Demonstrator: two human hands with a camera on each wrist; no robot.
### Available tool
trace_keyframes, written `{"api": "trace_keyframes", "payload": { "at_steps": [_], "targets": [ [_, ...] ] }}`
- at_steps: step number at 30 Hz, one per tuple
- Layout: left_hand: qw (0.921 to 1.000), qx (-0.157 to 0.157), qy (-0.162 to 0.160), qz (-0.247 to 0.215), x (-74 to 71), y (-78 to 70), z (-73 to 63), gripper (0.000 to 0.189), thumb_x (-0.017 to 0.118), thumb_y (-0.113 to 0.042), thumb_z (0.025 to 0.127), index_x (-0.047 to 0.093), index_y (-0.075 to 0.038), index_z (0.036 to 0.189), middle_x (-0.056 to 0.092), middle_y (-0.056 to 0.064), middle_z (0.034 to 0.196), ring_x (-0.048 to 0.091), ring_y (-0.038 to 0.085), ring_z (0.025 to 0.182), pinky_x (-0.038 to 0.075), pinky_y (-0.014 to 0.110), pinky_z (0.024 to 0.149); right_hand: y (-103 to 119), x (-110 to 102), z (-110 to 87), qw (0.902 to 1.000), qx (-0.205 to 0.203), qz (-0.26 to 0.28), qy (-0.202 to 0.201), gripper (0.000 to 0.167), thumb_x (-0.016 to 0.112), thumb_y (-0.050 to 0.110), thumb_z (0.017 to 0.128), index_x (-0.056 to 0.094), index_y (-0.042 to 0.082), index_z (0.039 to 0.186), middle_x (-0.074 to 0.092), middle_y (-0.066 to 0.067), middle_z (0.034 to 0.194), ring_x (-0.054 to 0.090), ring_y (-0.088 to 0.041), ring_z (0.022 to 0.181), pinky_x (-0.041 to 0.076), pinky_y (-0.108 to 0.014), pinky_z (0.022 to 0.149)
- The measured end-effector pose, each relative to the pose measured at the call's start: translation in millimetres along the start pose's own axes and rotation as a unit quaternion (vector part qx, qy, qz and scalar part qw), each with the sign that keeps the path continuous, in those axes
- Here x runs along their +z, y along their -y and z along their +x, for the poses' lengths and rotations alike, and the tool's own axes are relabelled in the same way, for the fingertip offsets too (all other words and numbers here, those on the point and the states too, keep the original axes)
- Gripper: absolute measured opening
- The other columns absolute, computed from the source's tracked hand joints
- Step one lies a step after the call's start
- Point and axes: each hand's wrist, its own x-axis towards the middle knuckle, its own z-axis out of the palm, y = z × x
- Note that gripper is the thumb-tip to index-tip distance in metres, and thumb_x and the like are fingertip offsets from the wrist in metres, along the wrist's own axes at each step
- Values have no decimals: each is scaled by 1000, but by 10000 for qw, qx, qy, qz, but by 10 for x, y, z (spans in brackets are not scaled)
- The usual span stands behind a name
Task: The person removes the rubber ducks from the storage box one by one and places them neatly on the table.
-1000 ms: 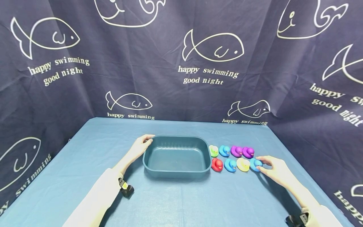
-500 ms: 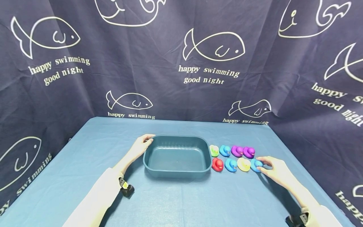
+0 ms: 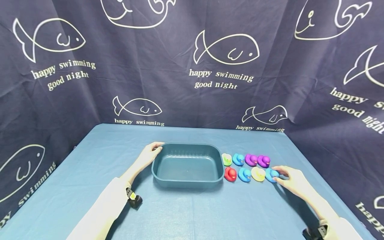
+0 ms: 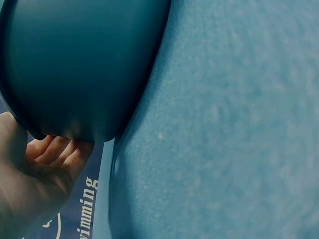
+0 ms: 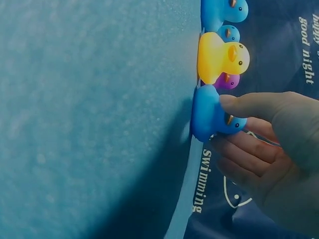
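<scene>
A dark teal plastic tub (image 3: 187, 171) sits on the table with bare walls and floor showing. My left hand (image 3: 147, 155) grips its far left corner. In the left wrist view, the fingers (image 4: 62, 151) lie against the outside of the tub (image 4: 84, 64). At the right end of the front row, my right hand (image 3: 292, 181) pinches a blue toy duck (image 3: 271, 175). The right wrist view shows the thumb (image 5: 246, 104) at the neck of this blue duck (image 5: 204, 114), fingers on the other side. The duck stands upright on the table.
Beside the tub's right wall, the front row holds a red duck (image 3: 230, 174), another blue duck (image 3: 244, 174) and a yellow duck (image 3: 258, 174). Behind them stand a green duck (image 3: 227, 159), a blue duck (image 3: 238, 159) and two purple ducks (image 3: 251, 160). Dark fish-print cloth (image 3: 180, 93) surrounds the table.
Both hands stay where they were, on the tub and on the blue duck. The whole head view has shifted very slightly.
</scene>
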Motion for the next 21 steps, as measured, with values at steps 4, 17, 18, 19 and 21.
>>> {"api": "trace_keyframes", "payload": {
  "at_steps": [4,17,18,19,21],
  "targets": [
    [10000,-94,-26,15,10,-7,-15,30,50,-13,97,58,2,122,62,20,118,56,30,109,42,42,94,23,-56,0,9995,198,119,233,41,81,13,70,67,0,106,69,-16,99,60,4,82,36,1,72],
    [9990,124,11,427,-40,-51,-23,32,48,-15,97,59,0,124,59,19,125,52,33,119,39,47,100,273,-377,302,9982,549,62,-226,38,73,27,81,67,4,110,69,-17,104,38,30,88,33,1,76],
    [9993,17,42,361,-46,-60,-17,34,47,-19,98,59,-1,125,58,18,127,50,33,122,37,46,102,302,-380,340,9981,517,86,-336,36,72,26,82,67,4,109,69,-17,103,37,31,87,33,1,76],
    [9995,-100,69,287,-50,-69,-13,36,46,-23,99,58,-1,126,57,17,129,49,32,124,36,45,104,336,-380,378,9977,501,111,-451,33,71,26,83,68,4,108,69,-17,102,33,33,88,32,3,76],
    [9995,-266,49,143,-56,-85,-12,41,42,-27,100,56,0,127,57,17,129,48,32,126,35,44,105,412,-381,451,9965,447,177,-689,29,69,23,84,68,5,107,70,-16,100,35,33,87,32,4,75]
  ]
}}
